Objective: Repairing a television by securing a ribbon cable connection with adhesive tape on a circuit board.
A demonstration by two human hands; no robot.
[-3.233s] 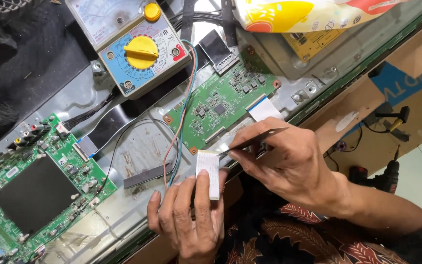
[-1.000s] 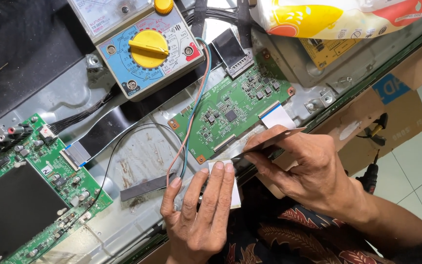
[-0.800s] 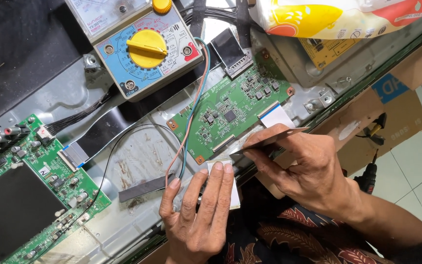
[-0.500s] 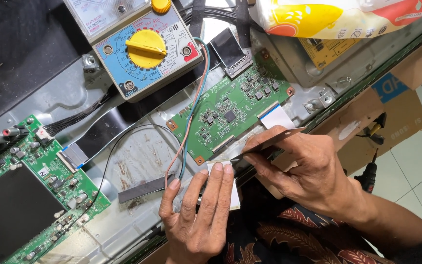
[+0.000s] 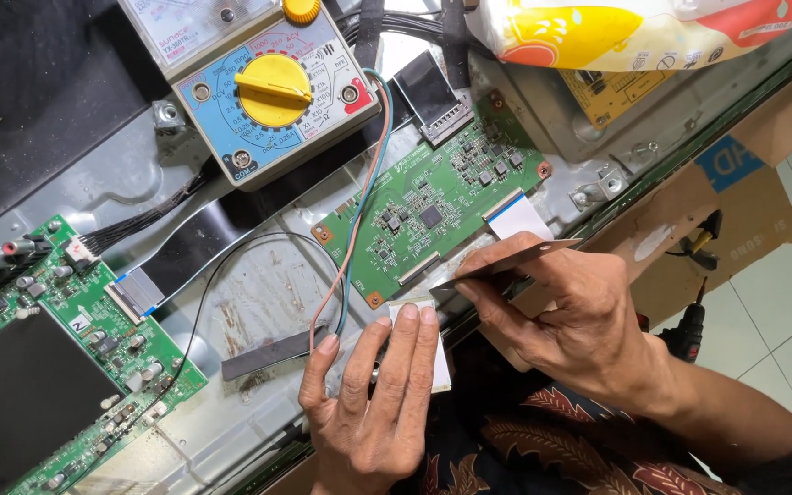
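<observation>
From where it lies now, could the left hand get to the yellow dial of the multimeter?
Probably yes. The left hand lies flat on a white flat cable, holding nothing. Between it and the yellow dial are only low things: thin wires and the metal back panel.

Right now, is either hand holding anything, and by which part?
The right hand pinches a thin flat brown strip near its middle, between thumb and fingers. The left hand grips nothing; its fingers lie flat on a white flat ribbon cable.

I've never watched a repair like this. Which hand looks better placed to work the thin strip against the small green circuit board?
Probably the right hand: it already pinches the thin strip, whose tip lies at the small green circuit board. The left hand lies flat on a white ribbon cable.
</observation>
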